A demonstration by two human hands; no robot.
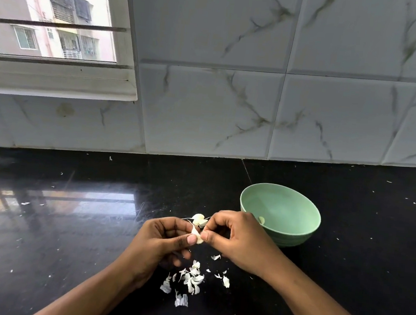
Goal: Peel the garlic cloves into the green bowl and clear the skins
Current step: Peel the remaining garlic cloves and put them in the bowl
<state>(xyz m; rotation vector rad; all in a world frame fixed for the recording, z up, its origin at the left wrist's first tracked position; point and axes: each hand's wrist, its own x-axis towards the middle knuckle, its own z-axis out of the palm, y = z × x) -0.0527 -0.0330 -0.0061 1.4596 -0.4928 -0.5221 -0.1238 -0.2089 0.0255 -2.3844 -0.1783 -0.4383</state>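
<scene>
Together, left hand (pixel 166 239) and right hand (pixel 234 238) pinching garlic clove (pixel 198 235)

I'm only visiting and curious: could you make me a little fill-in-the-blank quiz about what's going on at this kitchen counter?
1. The bowl is ____ in colour.
2. The loose skins lie on the ____ countertop.
3. The left hand and right hand together pinch the garlic; the bowl stands nearer the ____ hand.
4. The window is on the ____ side of the view.

Missing words: green, black, right, left.
</scene>
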